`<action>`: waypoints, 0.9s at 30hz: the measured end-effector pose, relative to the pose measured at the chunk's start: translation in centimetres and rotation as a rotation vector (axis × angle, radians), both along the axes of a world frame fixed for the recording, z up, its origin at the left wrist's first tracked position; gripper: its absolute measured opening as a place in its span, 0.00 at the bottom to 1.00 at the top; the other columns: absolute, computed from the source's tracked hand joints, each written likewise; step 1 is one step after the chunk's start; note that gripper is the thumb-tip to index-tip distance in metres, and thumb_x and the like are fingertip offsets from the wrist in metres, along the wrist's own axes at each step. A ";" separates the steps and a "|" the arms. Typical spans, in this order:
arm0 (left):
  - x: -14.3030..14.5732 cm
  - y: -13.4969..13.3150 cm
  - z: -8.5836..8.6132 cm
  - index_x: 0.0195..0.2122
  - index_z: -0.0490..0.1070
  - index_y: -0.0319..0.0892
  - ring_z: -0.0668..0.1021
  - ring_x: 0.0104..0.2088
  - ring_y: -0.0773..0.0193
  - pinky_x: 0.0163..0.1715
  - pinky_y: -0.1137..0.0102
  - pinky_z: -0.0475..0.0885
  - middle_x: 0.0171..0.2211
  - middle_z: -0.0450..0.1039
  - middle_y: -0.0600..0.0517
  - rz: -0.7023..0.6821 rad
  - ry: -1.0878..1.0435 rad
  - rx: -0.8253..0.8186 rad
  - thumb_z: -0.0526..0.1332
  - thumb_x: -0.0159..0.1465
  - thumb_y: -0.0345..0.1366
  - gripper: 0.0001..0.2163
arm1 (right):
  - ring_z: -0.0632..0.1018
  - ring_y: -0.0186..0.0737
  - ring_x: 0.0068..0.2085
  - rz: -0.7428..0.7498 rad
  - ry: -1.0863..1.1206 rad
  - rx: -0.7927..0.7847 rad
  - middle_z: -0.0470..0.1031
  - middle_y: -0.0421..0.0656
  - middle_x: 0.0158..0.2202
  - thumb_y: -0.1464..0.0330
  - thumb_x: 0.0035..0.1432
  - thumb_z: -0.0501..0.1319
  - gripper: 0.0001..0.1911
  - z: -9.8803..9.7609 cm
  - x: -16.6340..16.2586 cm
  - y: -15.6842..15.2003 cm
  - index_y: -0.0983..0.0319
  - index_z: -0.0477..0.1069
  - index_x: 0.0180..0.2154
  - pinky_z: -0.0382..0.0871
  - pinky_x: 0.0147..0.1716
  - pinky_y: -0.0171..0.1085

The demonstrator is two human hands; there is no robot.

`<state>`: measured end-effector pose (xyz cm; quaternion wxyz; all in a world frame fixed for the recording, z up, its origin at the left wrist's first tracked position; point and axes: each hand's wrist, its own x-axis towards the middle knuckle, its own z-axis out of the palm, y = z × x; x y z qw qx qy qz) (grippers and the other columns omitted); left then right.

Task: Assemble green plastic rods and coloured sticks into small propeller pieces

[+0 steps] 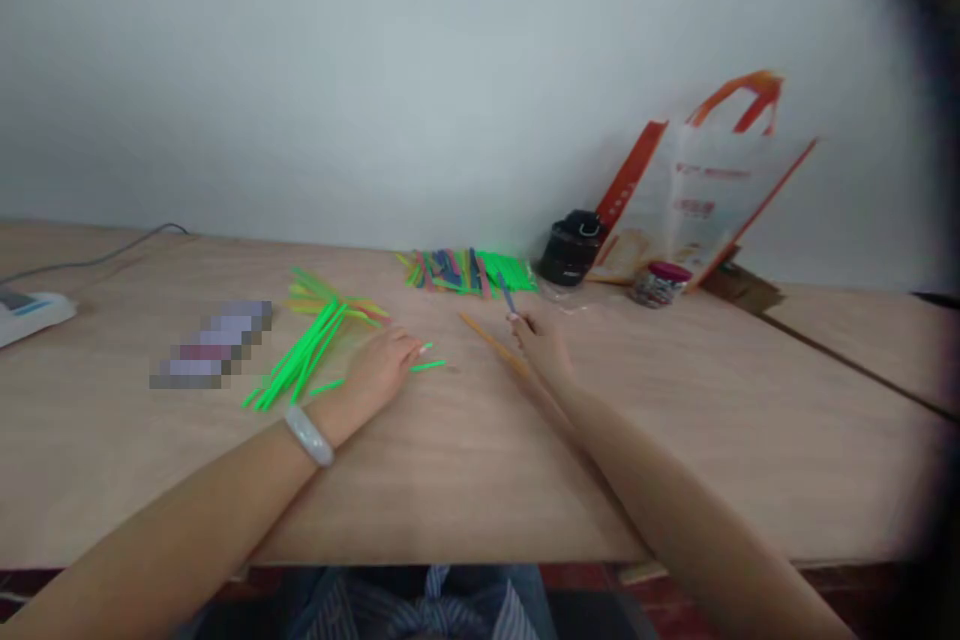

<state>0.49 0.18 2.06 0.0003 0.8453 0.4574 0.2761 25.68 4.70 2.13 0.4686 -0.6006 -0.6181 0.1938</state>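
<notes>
My left hand (pixel 382 367) rests palm down on the plywood table (pixel 450 480), its fingertips beside a short bright green stick (pixel 429 365). Behind it lies a loose heap of bright green sticks (pixel 296 360), with yellow and orange sticks (pixel 330 302) at its far end. My right hand (pixel 541 345) pinches a thin blue stick (pixel 507 293) upright between its fingers. A longer orange stick (pixel 491 344) slants from under that hand across the table. Farther back lies a bundle of mixed coloured sticks (pixel 469 272).
Against the wall stand a black cylindrical container (pixel 571 250), a jar with a magenta lid (pixel 660 285) and a white tote bag with orange handles (pixel 697 190). A white device (pixel 30 312) and grey cable (pixel 97 255) sit at the left, near a pixelated patch (pixel 210 345).
</notes>
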 end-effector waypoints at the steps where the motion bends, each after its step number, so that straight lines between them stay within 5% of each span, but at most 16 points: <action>1: 0.1 0.3 -0.2 0.38 0.74 0.39 0.74 0.38 0.61 0.42 0.65 0.69 0.36 0.74 0.47 -0.024 0.022 0.007 0.51 0.67 0.33 0.11 | 0.68 0.36 0.27 -0.036 -0.136 0.026 0.66 0.40 0.22 0.62 0.57 0.52 0.14 -0.1 0.6 0.5 0.63 0.68 0.27 0.59 0.26 0.34; 6: 1.0 1.4 -1.1 0.42 0.73 0.37 0.73 0.41 0.60 0.44 0.64 0.70 0.39 0.72 0.45 -0.064 0.091 -0.050 0.50 0.66 0.28 0.12 | 0.72 0.40 0.37 -0.082 -0.606 -0.019 0.74 0.48 0.36 0.68 0.61 0.49 0.16 -1.2 0.7 1.3 0.65 0.75 0.34 0.61 0.35 0.35; 10: 0.5 1.1 -1.5 0.45 0.72 0.38 0.73 0.44 0.59 0.47 0.62 0.69 0.42 0.72 0.44 -0.085 0.099 -0.077 0.53 0.66 0.32 0.11 | 0.72 0.40 0.38 -0.056 -0.770 -0.045 0.74 0.49 0.36 0.65 0.63 0.49 0.17 -1.5 0.1 0.8 0.64 0.76 0.35 0.61 0.38 0.35; 27: -0.5 0.5 -2.0 0.43 0.74 0.41 0.74 0.44 0.60 0.48 0.63 0.70 0.42 0.75 0.47 -0.186 -0.024 -0.097 0.55 0.64 0.31 0.10 | 0.71 0.42 0.44 -0.024 -0.877 -0.083 0.74 0.49 0.41 0.65 0.62 0.54 0.15 -1.3 -0.1 -0.6 0.63 0.75 0.43 0.61 0.45 0.35</action>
